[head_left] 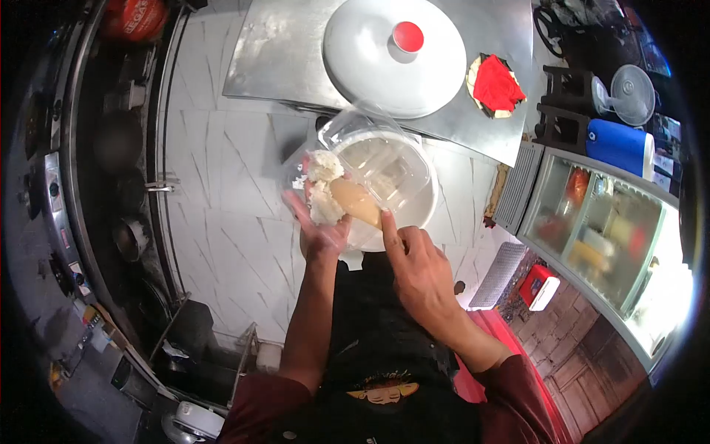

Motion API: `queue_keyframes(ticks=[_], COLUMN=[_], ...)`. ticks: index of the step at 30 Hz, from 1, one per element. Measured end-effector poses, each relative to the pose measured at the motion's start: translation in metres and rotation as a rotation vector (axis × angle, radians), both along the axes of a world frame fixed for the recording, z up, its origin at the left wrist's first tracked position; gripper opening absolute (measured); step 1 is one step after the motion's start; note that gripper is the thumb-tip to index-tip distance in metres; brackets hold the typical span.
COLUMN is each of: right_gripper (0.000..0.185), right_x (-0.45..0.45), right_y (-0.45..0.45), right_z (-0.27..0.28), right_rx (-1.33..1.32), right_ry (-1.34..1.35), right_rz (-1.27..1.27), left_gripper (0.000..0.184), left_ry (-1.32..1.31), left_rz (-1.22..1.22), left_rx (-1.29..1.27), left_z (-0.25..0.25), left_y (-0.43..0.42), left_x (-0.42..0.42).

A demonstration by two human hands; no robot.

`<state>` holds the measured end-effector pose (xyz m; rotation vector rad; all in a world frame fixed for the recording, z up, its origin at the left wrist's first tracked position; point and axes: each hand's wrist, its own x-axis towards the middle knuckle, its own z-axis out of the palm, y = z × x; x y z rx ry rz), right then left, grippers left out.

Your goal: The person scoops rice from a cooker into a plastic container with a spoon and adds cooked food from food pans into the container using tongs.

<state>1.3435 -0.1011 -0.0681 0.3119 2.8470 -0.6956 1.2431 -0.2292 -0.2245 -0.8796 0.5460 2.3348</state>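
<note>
Looked like you were mid-portioning, right grip (418, 268) wrapped around the tan paddle (356, 202) against rice (324, 166) in the clear container (397, 174) your left grip (326, 234) cradled over the white tub (427, 213). Next move probably needed it level.

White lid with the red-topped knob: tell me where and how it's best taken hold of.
Take the red-topped knob, probably coming from above on the person's side, and pinch around it. It stands up near the middle of the lid, which lies knob up on the metal table; the broad, smooth top seems to offer little else to grip.
</note>
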Motion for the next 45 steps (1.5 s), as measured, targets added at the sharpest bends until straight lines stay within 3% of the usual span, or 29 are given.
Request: queue_keyframes(ticks=[3,6,10,13,16,18,25,30,31,33,36,39,40,42,45], right_gripper=[0.076,0.087,0.089,0.091,0.092,0.092,0.078,0.075,0.072,0.066,0.052,0.022,0.015,0.012,0.013], right_x=[-0.013,-0.023,-0.027,-0.024,-0.006,0.008,0.013,0.030,0.040,0.053,0.057,0.026,0.013,-0.001,-0.007], right_y=[0.000,-0.012,-0.011,0.000,-0.001,-0.007,-0.010,0.022,0.033,0.051,0.067,0.051,0.046,0.038,0.035], right_z=[-0.005,-0.025,-0.029,-0.004,0.017,0.019,-0.011,0.011,0.007,-0.010,-0.072,-0.145,-0.163,-0.179,-0.192], right_rx=[0.016,-0.015,-0.006,0.001,-0.057,-0.096,-0.042,-0.168,-0.134,-0.001,0.244,0.369,0.368,0.348,0.308], right_ry=[-0.020,-0.094,-0.038,-0.062,-0.074,-0.100,-0.115,-0.050,-0.077,-0.199,-0.202,-0.343,-0.405,-0.480,-0.571], right_rz=[-0.029,-0.068,-0.058,-0.049,-0.046,-0.036,0.058,0.060,0.021,-0.023,0.133,0.279,0.326,0.268,0.213], left_gripper=[0.076,0.076,0.075,0.078,0.082,0.083,0.080,0.096,0.096,0.098,0.094,0.090,0.090,0.090,0.091], left_ry=[0.127,0.083,0.297,0.346,0.174,0.291,0.179,0.007,-0.010,0.177,0.163,0.167,0.163,0.114,0.116], left_rz=[-0.145,-0.152,-0.270,-0.304,-0.208,-0.221,-0.128,-0.042,-0.049,-0.072,-0.079,0.004,0.003,0.042,0.016], left_rx=[-0.134,-0.165,0.010,-0.338,-0.084,0.116,0.182,0.004,0.009,-0.246,-0.366,-0.378,-0.379,-0.140,-0.023], left_z=[0.006,0.012,0.010,0.007,-0.008,-0.010,-0.013,-0.044,-0.046,-0.047,-0.042,-0.037,-0.036,-0.037,-0.039], left_y=[-0.003,0.000,0.000,0.005,-0.002,-0.003,-0.011,-0.071,-0.077,-0.087,-0.088,-0.081,-0.083,-0.083,-0.091], left_x=[0.004,0.009,0.009,0.006,0.007,0.007,0.009,-0.001,-0.005,-0.008,-0.010,-0.007,-0.005,-0.004,0.003])
